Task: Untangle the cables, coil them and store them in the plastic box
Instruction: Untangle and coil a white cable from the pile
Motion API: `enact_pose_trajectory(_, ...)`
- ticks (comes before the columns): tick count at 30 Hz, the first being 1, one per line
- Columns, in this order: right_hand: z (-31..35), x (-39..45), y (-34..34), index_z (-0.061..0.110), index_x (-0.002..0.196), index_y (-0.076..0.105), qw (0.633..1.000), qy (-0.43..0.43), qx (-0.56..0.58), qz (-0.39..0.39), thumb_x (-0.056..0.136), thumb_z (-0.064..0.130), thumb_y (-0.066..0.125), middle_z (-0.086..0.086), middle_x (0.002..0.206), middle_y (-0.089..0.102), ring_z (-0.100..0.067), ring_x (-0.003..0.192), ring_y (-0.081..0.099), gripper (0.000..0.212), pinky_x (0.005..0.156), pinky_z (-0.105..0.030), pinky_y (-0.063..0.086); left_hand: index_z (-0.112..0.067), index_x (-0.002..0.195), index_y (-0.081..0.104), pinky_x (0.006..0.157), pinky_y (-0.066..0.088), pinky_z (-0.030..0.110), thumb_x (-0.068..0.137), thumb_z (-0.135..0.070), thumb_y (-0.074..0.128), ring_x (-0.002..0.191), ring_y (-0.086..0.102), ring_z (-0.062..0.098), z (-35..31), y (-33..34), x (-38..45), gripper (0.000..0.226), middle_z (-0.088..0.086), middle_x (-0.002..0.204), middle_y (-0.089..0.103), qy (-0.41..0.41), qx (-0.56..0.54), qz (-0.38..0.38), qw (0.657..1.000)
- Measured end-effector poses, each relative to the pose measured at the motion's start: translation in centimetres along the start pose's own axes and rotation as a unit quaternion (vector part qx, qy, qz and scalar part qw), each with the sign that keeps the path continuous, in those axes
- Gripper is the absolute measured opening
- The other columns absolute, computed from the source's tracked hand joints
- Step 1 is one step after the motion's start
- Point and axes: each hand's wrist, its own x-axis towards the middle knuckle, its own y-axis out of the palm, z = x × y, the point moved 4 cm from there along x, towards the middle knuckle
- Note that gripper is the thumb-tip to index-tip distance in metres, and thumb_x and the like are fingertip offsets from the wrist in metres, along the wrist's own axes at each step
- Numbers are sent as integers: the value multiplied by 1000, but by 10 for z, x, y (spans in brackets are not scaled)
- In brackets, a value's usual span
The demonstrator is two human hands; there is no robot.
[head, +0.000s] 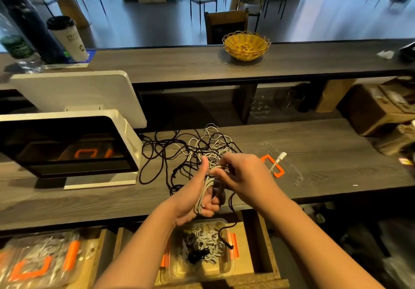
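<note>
A tangle of black and white cables [202, 147] lies on the dark wooden counter [325, 154]. My left hand [197, 194] grips a coil of white cable [203, 193] wound around its palm, thumb raised. Just right of that thumb, my right hand [242, 174] pinches a strand of the white cable leading from the tangle. A black cable [231, 216] hangs over the counter's edge. Below my arms, in an open drawer, stands the clear plastic box [230, 264] with orange clips, holding several coiled white cables and a black one.
A clear lid with orange clips [277, 165] and a white plug lie right of my hands. A white point-of-sale screen [67, 147] stands at the left. A second clear box of cables [38, 261] sits at the lower left. A yellow basket [246, 44] is on the upper shelf.
</note>
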Motion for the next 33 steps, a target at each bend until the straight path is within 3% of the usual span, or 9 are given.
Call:
enact_pose_trajectory(4, -9, 1, -2, 22, 78, 60, 1000, 14, 9, -13, 84, 59, 64, 11, 61, 50, -13, 63, 50, 37, 58, -33, 41, -4, 116, 50, 47, 33, 17, 92, -51, 56, 58, 37, 7, -2, -5, -4, 53, -6, 68, 50, -10, 86, 57, 995)
enact_pose_trajectory(8, -21, -6, 0, 24, 72, 62, 998, 40, 28, -32, 87, 62, 47, 9, 55, 52, -8, 53, 50, 44, 53, -28, 36, -19, 123, 53, 53, 42, 20, 91, -52, 47, 60, 48, 10, -17, -18, -7, 45, -3, 73, 60, 57, 139, -19, 988)
enact_pose_trajectory(12, -28, -13, 6, 22, 68, 63, 988, 84, 124, -41, 96, 51, 52, 5, 52, 54, -9, 49, 48, 42, 48, -22, 34, -27, 128, 61, 60, 52, 22, 96, -49, 42, 65, 60, 11, -25, -26, -8, 44, 2, 80, 67, 136, 94, -113, 980)
enact_pose_trajectory(16, -16, -20, 28, 30, 73, 63, 968, 112, 222, 10, 93, 50, 58, 13, 55, 55, -2, 50, 45, 29, 49, -17, 34, -35, 128, 65, 87, 56, 34, 98, -51, 38, 104, 71, 22, -24, -19, -8, 44, 10, 112, 74, 166, 6, -119, 979)
enact_pose_trajectory(22, -5, -23, 54, 30, 93, 74, 931, 127, 336, 61, 78, 72, 62, -4, 85, 72, -27, 80, 66, 46, 77, -50, 54, -37, 120, 73, 87, 54, 29, 94, -58, 36, 114, 65, 16, -23, 1, -5, 49, 4, 121, 70, 221, -98, -146, 959)
enact_pose_trajectory(24, -5, -23, 54, 26, 97, 75, 909, 121, 392, 78, 80, 61, 69, -5, 93, 73, -25, 89, 68, 40, 84, -47, 55, -36, 119, 74, 83, 54, 24, 92, -59, 36, 112, 62, 14, -23, 3, -6, 51, 1, 114, 70, 233, -108, -162, 953)
enact_pose_trajectory(27, -4, -24, 51, 19, 89, 71, 859, 123, 481, 126, 89, 35, 71, 1, 82, 72, -14, 76, 66, 16, 79, -28, 52, -39, 116, 74, 91, 48, 33, 94, -62, 33, 109, 60, 24, -22, 5, -9, 52, -5, 97, 71, 238, -62, -174, 954)
enact_pose_trajectory(30, 3, -27, 53, 16, 92, 70, 805, 123, 559, 155, 94, 27, 64, -7, 81, 71, -22, 83, 67, 12, 92, -36, 53, -42, 123, 68, 60, 42, 33, 98, -65, 30, 76, 56, 32, -19, 7, -10, 51, 5, 86, 71, 246, -23, -157, 956)
enact_pose_trajectory(33, 4, -28, 49, 18, 85, 70, 787, 125, 583, 159, 97, 20, 61, -7, 74, 68, -15, 74, 67, 15, 80, -26, 53, -32, 118, 72, 34, 37, 20, 98, -54, 43, 54, 45, 20, -22, 5, -8, 41, 9, 73, 52, 244, -78, -184, 949)
